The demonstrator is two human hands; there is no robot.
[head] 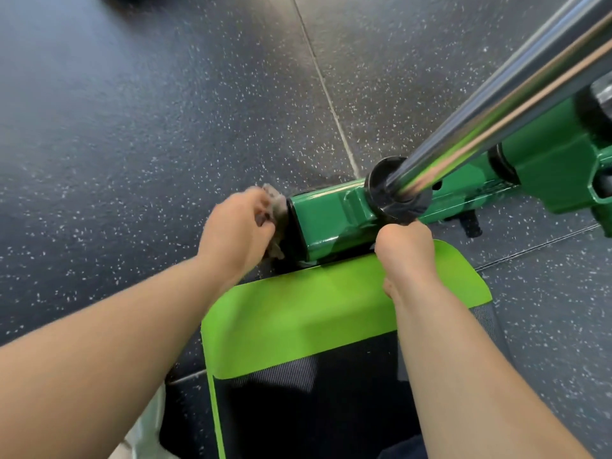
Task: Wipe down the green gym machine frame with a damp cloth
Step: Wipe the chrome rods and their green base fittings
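The green machine frame [326,217] lies low on the floor at centre and runs off to the upper right. My left hand [236,231] grips a grey cloth [277,207] and presses it against the black end cap at the frame's left end. My right hand [405,248] is curled against the frame's near side, just below the black collar [381,183] of a chrome bar [490,117]. Its fingers are hidden from view, so I cannot see what they hold.
A bright green pad [298,313] with dark mesh below it sits directly under my arms. The chrome bar rises steeply toward the upper right, close to the camera. Dark speckled rubber flooring [132,111] with tile seams surrounds the frame.
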